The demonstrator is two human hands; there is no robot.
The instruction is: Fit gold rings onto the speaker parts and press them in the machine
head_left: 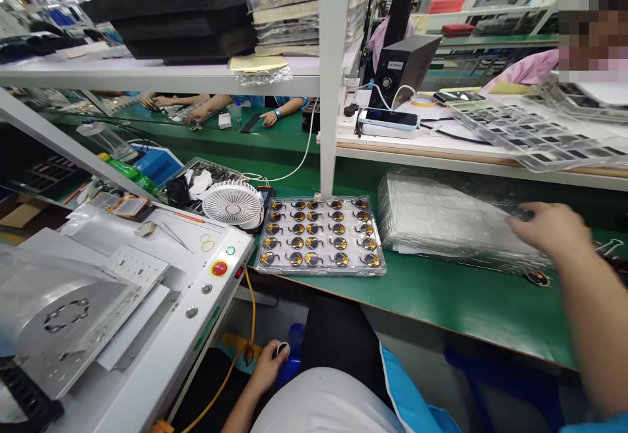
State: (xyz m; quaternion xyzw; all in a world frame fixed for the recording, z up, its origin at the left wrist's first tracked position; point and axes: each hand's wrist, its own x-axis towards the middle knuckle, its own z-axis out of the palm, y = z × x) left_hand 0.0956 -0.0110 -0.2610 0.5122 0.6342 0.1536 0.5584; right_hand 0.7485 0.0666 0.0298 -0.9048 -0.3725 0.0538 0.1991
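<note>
Low beside my lap, my left hand is closed around a small round disc with a pale rim and dark centre. My right hand reaches over the right end of a stack of clear plastic trays, blurred by motion. Its fingers are pinched, with a small dark thing at the tips that is too smeared to name. Between the hands, a clear tray holds rows of round dark parts with gold film and short tails. Another round part lies below my right hand on the green bench.
A white machine with a red button stands at left. Behind it sits a white fan. A white post and shelf rise above the green bench. A phone lies there; co-workers sit beyond.
</note>
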